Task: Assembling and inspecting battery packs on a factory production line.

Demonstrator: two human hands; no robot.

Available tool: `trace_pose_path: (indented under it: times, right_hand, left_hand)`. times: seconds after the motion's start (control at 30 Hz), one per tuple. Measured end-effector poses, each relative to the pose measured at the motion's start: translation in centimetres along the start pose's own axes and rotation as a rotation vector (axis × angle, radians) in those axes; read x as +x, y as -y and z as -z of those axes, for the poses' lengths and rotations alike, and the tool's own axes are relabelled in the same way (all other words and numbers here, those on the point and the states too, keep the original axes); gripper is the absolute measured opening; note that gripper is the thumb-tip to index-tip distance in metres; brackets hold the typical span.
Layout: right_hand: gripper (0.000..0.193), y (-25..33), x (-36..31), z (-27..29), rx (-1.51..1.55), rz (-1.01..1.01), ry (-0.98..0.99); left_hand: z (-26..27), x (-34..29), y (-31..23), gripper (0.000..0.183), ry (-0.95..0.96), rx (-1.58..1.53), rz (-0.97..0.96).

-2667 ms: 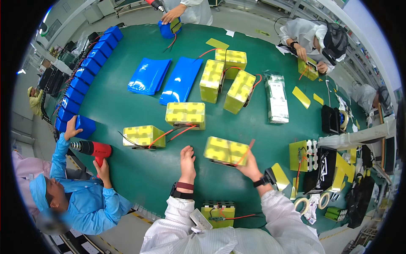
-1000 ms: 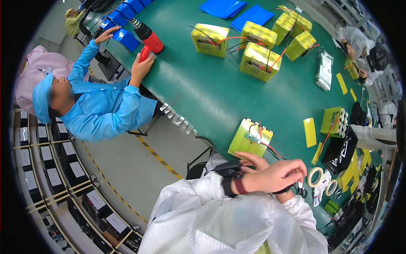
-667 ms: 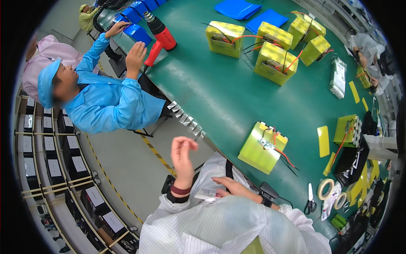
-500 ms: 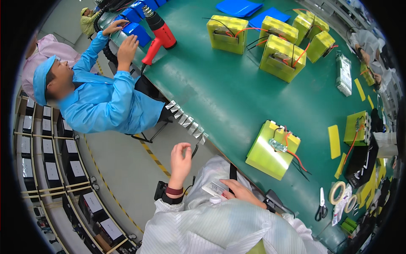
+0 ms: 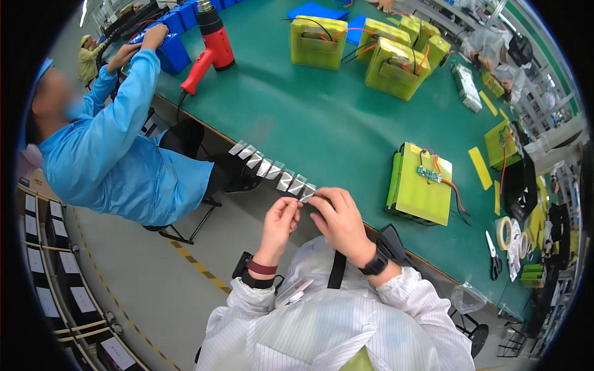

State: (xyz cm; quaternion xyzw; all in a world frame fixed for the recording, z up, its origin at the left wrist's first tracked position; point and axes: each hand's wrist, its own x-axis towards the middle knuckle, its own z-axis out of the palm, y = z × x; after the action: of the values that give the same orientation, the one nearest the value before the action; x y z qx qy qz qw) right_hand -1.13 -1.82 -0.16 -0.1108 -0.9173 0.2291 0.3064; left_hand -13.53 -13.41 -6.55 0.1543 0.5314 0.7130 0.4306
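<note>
A row of short, shiny strips of clear tape hangs along the near-left edge of the green table. At the right end of that row, both hands meet at the last tape strip. My left hand pinches its lower end between thumb and fingertips. From the other side my right hand has its bent fingers on the same strip, partly covering it. Right of my hands, a yellow-green battery pack lies on the table, with a small green circuit board and red and black wires on top.
Several yellow wrapped packs stand at the back. A red heat gun rests far left, near a co-worker in blue handling a blue pack. Scissors and tape rolls lie at right.
My right hand has left the white badge at my lap and risen to the tape strips. My left hand has moved right and closed on the last strip. The view has shifted.
</note>
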Motion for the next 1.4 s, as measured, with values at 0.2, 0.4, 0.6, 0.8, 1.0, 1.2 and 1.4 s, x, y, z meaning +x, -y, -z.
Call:
trace_pose_path:
  times: [0.2,0.4,0.6,0.8,1.0,1.2,1.4]
  right_hand:
    - [0.02,-0.5,1.1,-2.8,-0.246,0.049,-0.04]
    - [0.014,-0.5,1.6,-2.5,-0.206,0.036,-0.07]
    - [0.022,-1.0,1.8,-2.0,-0.168,0.001,-0.044]
    - [0.05,-0.1,2.1,-0.8,-0.087,-0.141,0.166]
    - [0.066,-0.1,-0.8,2.4,0.134,-0.099,0.222]
    - [0.035,0.2,-7.1,10.0,0.663,-0.407,0.498]
    - [0.035,-0.6,-15.6,14.6,0.665,-0.706,0.376]
  left_hand:
    - [0.7,0.1,0.3,0.015,0.063,-0.081,0.008]
    - [2.8,1.8,0.3,0.012,0.079,-0.089,-0.041]
    - [8.8,1.4,2.4,0.01,0.158,0.338,0.056]
    - [15.1,-3.1,3.6,0.028,0.055,1.376,-0.014]
    - [14.0,-4.5,0.7,0.03,0.151,1.077,0.468]
    - [7.7,-2.6,4.3,0.048,0.029,0.469,0.087]
    - [3.5,3.5,8.6,0.02,0.001,0.649,-0.068]
